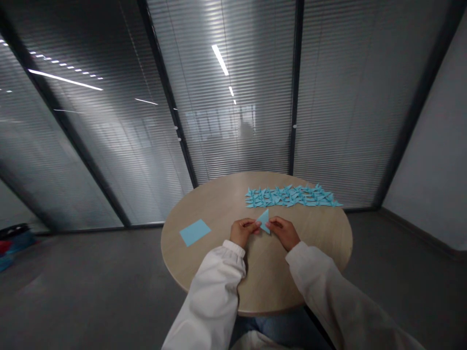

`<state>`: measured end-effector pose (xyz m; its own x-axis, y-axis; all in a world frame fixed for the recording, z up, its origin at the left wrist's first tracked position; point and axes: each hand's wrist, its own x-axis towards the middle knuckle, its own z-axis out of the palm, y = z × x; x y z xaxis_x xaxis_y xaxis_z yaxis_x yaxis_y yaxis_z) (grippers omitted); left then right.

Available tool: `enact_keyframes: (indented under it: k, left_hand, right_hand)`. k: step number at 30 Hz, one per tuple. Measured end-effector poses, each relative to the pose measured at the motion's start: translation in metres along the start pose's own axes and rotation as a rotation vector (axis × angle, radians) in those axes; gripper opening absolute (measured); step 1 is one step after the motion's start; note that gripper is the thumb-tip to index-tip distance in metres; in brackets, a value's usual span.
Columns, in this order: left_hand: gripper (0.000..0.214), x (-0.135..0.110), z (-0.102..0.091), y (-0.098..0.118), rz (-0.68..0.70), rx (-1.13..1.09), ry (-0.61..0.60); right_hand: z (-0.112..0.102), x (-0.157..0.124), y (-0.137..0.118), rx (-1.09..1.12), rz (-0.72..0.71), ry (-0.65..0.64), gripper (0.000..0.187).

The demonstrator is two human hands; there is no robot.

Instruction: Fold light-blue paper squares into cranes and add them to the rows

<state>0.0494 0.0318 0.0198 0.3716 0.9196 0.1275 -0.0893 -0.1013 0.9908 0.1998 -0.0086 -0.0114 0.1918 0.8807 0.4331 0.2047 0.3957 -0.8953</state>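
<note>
A light blue paper folded into a triangle is held just above the round wooden table, between both hands. My left hand pinches its left edge with closed fingers. My right hand pinches its right lower edge, fingers closed too. Both arms wear white sleeves. Beyond the hands, a row of several folded blue paper figures lies across the far side of the table. A flat stack of blue square paper lies to the left of my left hand.
Glass walls with closed blinds stand right behind the table. Grey floor surrounds it. Some dark and blue items sit on the floor at far left. A white wall is at right.
</note>
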Motion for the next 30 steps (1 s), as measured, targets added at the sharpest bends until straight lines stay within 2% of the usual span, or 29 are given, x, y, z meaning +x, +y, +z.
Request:
enact_keyframes:
  k: [4, 8, 12, 17, 20, 24, 30]
  left_hand:
    - [0.033, -0.002, 0.003, -0.001, -0.091, 0.004, -0.052]
    - [0.036, -0.005, 0.003, -0.003, -0.159, 0.052, -0.158]
    - [0.041, -0.004, 0.000, -0.007, -0.102, 0.087, -0.249]
    - [0.042, -0.003, -0.001, -0.007, -0.074, 0.091, -0.221]
    - [0.042, -0.004, -0.001, -0.003, -0.094, 0.064, -0.185]
    - [0.043, -0.005, 0.000, 0.001, -0.105, 0.036, -0.169]
    - [0.041, -0.004, 0.000, 0.001, -0.123, 0.018, -0.150]
  right_hand:
    - [-0.001, -0.001, -0.002, -0.065, -0.059, 0.057, 0.020]
    - [-0.001, -0.002, -0.006, -0.088, -0.086, 0.054, 0.019]
    - [-0.002, -0.002, -0.008, -0.102, -0.113, 0.052, 0.020]
    - [-0.002, -0.002, -0.009, -0.062, -0.113, 0.049, 0.025]
    - [-0.001, -0.003, -0.010, -0.043, -0.025, 0.054, 0.031]
    - [-0.001, -0.004, -0.010, -0.040, 0.069, 0.051, 0.030]
    - [-0.001, -0.003, -0.009, -0.049, 0.045, 0.070, 0.029]
